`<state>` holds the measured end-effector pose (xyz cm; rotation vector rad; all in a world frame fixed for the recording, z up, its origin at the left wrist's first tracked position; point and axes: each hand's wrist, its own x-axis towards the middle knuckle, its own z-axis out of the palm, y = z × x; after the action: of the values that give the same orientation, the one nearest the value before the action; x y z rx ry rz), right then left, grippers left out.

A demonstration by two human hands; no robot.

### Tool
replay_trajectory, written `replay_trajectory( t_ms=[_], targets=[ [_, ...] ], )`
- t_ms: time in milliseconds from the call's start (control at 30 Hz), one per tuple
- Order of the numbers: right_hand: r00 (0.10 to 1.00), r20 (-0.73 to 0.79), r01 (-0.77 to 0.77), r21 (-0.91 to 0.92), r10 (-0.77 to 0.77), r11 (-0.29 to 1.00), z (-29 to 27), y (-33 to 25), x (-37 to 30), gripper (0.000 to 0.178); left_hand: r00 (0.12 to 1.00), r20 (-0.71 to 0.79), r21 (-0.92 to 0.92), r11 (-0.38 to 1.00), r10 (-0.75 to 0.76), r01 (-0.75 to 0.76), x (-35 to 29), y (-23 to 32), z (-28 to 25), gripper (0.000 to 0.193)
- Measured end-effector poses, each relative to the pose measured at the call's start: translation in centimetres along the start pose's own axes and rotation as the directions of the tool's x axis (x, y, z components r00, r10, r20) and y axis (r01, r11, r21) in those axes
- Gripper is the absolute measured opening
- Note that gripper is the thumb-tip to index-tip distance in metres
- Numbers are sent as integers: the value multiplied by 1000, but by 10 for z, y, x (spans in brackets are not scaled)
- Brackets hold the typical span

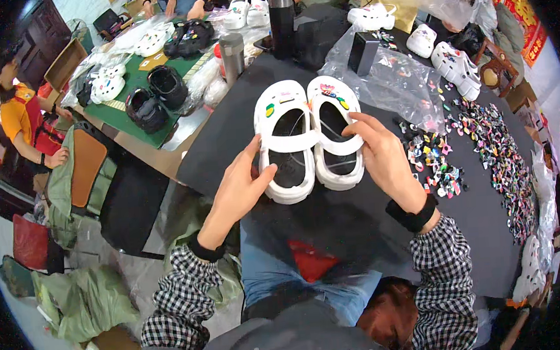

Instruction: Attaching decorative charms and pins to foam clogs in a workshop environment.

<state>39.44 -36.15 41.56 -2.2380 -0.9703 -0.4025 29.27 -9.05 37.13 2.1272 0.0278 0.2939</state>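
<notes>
A pair of white clogs (289,142) with black insoles sits side by side on the dark table in front of me, toes pointing away. Small colourful charms (270,110) dot their toes, and the white straps lie across the foot openings. My left hand (234,187) grips the left clog's outer side, its thumb by the rim. On the right clog (340,147), my right hand (391,165) holds the outer side, fingertips at the strap. Loose charms (436,156) lie to the right of that hand.
A long heap of small charms (510,167) spreads along the table's right side. Beyond the clogs are a plastic bag (402,81), a black box (363,53) and a dark tumbler (282,24). More clogs (163,86) stand on a green table at left, where a person (26,120) stands.
</notes>
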Motion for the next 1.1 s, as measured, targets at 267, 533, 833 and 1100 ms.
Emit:
replay_trajectory(
  t_ms=[267, 533, 833, 1100],
  targets=[
    [994, -9, -111, 117, 113, 987, -5, 35, -9, 44, 994, 91, -98, 992, -64, 73, 27, -2, 15, 70],
    [928, 201, -363, 299, 314, 882, 9, 53, -22, 97, 982, 185, -334, 936, -48, 109, 19, -14, 22, 65],
    [893, 309, -447, 516, 328, 731, 17, 62, -23, 118, 976, -28, -136, 966, 216, -218, 35, -13, 38, 105],
    [890, 345, -432, 428, 298, 794, 8, 54, -17, 120, 998, 69, -101, 995, 4, 3, 36, -17, 52, 113]
  ],
)
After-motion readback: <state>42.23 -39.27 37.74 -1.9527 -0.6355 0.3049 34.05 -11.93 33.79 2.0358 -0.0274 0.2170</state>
